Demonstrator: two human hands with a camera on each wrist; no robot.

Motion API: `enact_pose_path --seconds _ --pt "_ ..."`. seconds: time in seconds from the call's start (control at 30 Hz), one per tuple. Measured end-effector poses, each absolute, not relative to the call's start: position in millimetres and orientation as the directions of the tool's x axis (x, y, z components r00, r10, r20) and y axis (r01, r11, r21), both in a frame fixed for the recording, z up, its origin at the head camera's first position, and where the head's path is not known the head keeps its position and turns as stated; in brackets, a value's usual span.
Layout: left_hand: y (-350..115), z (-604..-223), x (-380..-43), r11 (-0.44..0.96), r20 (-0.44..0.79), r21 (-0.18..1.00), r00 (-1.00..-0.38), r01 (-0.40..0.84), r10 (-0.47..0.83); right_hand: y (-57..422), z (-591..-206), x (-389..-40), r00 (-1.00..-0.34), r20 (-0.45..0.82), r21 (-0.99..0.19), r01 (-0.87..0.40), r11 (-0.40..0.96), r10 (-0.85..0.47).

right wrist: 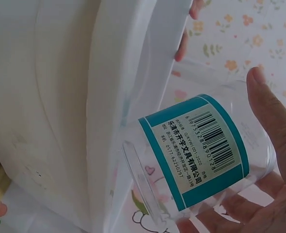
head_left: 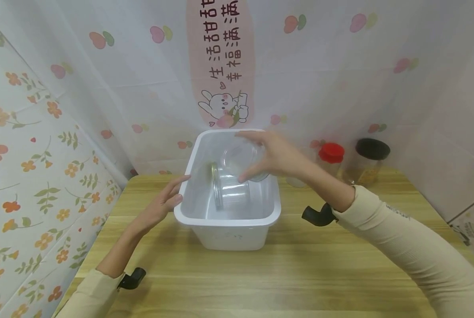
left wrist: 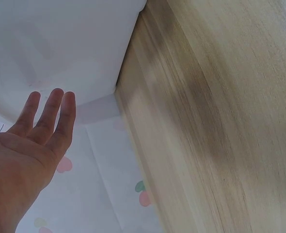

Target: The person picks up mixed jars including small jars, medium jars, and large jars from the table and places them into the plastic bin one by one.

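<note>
My right hand [head_left: 278, 154] grips a clear plastic jar [right wrist: 196, 150] with a teal-edged barcode label, fingers and thumb spread around its body. In the head view this held jar [head_left: 242, 158] hangs tilted over a white plastic tub [head_left: 228, 234]. A second clear jar [head_left: 233, 194] lies on its side inside the tub, partly hidden by the held one. At the tub's left rim is my left hand [head_left: 163, 205], its fingers extended and touching the edge. The left wrist view shows straight fingers [left wrist: 51, 116] of this hand against the tub's outer wall [left wrist: 80, 48].
Behind my right forearm stand a jar with a red lid [head_left: 331, 153] and one with a black lid [head_left: 373, 149], with a clear container [head_left: 296, 181] beside them. The tub rests on a wooden table [head_left: 237, 282]. Patterned curtains [head_left: 316, 79] close off the back and left.
</note>
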State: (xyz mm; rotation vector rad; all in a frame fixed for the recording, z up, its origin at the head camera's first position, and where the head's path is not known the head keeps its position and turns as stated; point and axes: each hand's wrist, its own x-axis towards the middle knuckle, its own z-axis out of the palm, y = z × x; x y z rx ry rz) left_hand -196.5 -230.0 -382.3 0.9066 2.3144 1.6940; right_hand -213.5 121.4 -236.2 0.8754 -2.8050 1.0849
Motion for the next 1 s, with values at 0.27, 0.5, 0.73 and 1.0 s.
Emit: enact_pose_path --seconds 0.27,0.5,0.73,1.0 --pt "-231 -383 -197 0.191 0.223 0.908 -0.816 0.373 0.533 116 -244 -209 -0.838 0.159 -0.663 -0.482 0.572 -0.522" --pt "-230 -383 -195 0.198 0.217 0.908 -0.821 0.368 0.528 112 -251 -205 -0.811 0.116 -0.62 -0.51 0.596 -0.573" --pt "-229 -382 -196 0.19 0.233 0.904 -0.813 0.384 0.533 104 -258 -201 -0.707 0.072 -0.572 -0.607 0.552 -0.704" --pt "-230 -382 -195 0.194 0.225 0.906 -0.818 0.375 0.529 116 -263 -201 -0.675 0.083 -0.603 -0.62 0.503 -0.733"
